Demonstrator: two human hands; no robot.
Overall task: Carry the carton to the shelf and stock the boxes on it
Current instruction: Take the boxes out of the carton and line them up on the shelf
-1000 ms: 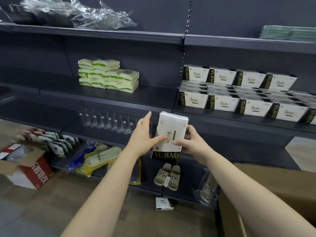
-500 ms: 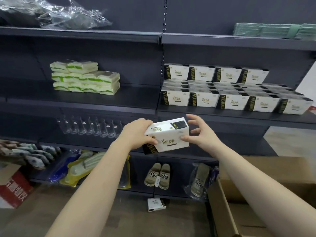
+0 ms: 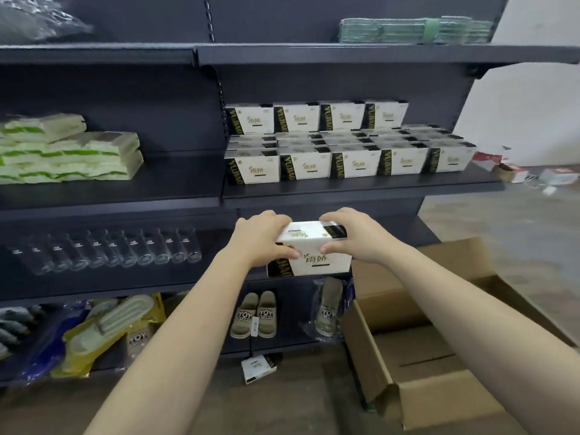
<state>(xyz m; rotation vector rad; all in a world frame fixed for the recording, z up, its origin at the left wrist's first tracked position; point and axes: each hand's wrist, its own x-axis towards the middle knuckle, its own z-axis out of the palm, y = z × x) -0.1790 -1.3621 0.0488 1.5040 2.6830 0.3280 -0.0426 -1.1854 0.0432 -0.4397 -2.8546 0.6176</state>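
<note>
I hold a white box with a black YUJIAO end [image 3: 315, 251] level in front of the dark shelf [image 3: 361, 188]. My left hand [image 3: 262, 240] grips its left side, thumb on the front face. My right hand [image 3: 354, 235] grips its right side, fingers curled over the top. Above it, several matching white boxes [image 3: 345, 152] stand in rows and stacks on the shelf board. The open brown carton [image 3: 433, 340] sits on the floor at the lower right, below my right forearm.
Green-and-white packs [image 3: 69, 152] lie on the left shelf section, with glass tumblers [image 3: 110, 249] one level lower. Slippers [image 3: 254, 315] and bagged goods fill the bottom shelf. One white box [image 3: 259, 368] lies on the floor. Small cartons [image 3: 514, 171] sit on the floor at far right.
The box has turned from upright to level with its front face toward me. My right hand has closed on its right side. My view has shifted right, closer to the stocked boxes.
</note>
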